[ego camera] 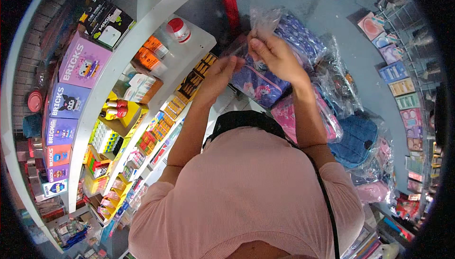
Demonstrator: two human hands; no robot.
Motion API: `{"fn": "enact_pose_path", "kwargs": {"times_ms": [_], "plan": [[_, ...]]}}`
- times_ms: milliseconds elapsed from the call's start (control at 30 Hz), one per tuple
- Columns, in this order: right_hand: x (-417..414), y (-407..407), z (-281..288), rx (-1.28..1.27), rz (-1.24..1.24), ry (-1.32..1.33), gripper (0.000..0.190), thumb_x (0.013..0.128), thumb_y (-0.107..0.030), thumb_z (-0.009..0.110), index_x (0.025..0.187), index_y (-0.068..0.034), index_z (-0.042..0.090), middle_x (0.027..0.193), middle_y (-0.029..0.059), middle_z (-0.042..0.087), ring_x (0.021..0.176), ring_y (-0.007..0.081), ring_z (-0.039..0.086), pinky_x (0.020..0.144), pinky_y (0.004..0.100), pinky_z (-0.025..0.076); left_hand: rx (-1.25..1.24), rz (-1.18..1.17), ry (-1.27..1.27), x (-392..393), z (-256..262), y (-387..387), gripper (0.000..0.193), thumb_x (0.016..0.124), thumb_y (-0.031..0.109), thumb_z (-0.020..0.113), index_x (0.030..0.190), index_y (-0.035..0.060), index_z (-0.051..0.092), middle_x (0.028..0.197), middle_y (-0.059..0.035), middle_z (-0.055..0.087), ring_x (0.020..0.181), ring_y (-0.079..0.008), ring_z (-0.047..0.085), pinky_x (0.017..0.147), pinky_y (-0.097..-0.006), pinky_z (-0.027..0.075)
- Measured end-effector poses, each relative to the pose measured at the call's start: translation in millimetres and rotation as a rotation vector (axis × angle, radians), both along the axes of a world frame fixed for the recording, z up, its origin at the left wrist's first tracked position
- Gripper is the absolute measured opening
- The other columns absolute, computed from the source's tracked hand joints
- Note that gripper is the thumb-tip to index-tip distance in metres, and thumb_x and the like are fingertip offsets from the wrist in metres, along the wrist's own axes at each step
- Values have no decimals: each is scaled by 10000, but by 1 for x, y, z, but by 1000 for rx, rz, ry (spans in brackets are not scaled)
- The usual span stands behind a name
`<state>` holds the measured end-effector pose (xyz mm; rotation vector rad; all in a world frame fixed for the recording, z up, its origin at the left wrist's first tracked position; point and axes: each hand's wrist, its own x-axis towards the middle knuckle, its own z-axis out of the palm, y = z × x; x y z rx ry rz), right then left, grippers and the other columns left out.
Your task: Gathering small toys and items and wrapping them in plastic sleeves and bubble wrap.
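Observation:
My right hand point(275, 54) pinches the gathered end of a clear plastic bag point(263, 19). Lower and to the left, my left hand point(218, 76) has its fingertips closed on the edge of the clear film. Directly under the hands lies a purple-blue bag with a cartoon print and a pink zip point(261, 85). Above it sits a dark blue patterned bag point(300, 37) in shiny plastic. Beside my right forearm is a pink printed bag point(289, 111), also partly wrapped. The wrist hides part of this pile.
White shelves point(156, 17) on the left hold boxed brick toys point(83, 60), a red-lidded jar point(178, 30) and several small cartons. A denim bag point(353, 138) lies among plastic-wrapped goods on the right. Hanging packets point(398, 85) line a wire rack. Red-and-white poles point(229, 3) stand ahead.

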<state>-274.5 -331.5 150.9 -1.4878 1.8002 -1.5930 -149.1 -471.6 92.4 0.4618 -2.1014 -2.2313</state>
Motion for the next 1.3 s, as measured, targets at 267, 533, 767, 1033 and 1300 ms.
{"fn": "enact_pose_path", "kwargs": {"times_ms": [267, 533, 767, 1033, 1300], "plan": [[48, -1, -7, 227, -198, 496, 142, 811, -66, 516, 938, -7, 489, 771, 215, 551, 757, 396, 560, 665, 449, 439, 1070, -194, -16, -14, -34, 13, 446, 893, 391, 521, 1172, 44, 523, 1136, -96, 579, 990, -217, 573, 874, -355, 448], [65, -2, -26, 35, -185, 443, 148, 797, -21, 500, 939, 12, 477, 819, 234, 540, 828, 417, 547, 716, 456, 431, 1385, -132, 31, -35, -37, -7, 145, 889, 135, 513, 1001, 47, 547, 977, -71, 580, 892, -193, 570, 857, -384, 461], [49, 14, -40, -275, -158, -641, 127, 937, -116, 449, 1034, -34, 458, 736, 105, 487, 667, 237, 510, 637, 341, 412, 769, 83, 147, -16, 11, -4, 233, 952, 289, 446, 861, 93, 532, 876, -18, 571, 826, -130, 515, 729, -278, 406], [29, 9, -51, -155, -219, -627, 127, 902, -37, 485, 1026, -20, 500, 933, 136, 580, 865, 205, 576, 718, 339, 465, -115, 46, 145, 0, 31, -5, 362, 971, 310, 393, 744, 55, 513, 713, -8, 526, 678, -98, 477, 605, -271, 380], [25, -10, -29, -259, -315, 360, 108, 748, -43, 607, 853, -30, 590, 911, 121, 633, 904, 292, 584, 786, 381, 459, -759, -207, 56, 5, 54, -4, 293, 903, 183, 409, 866, -69, 553, 788, -275, 556, 824, -426, 551, 706, -454, 425]]}}
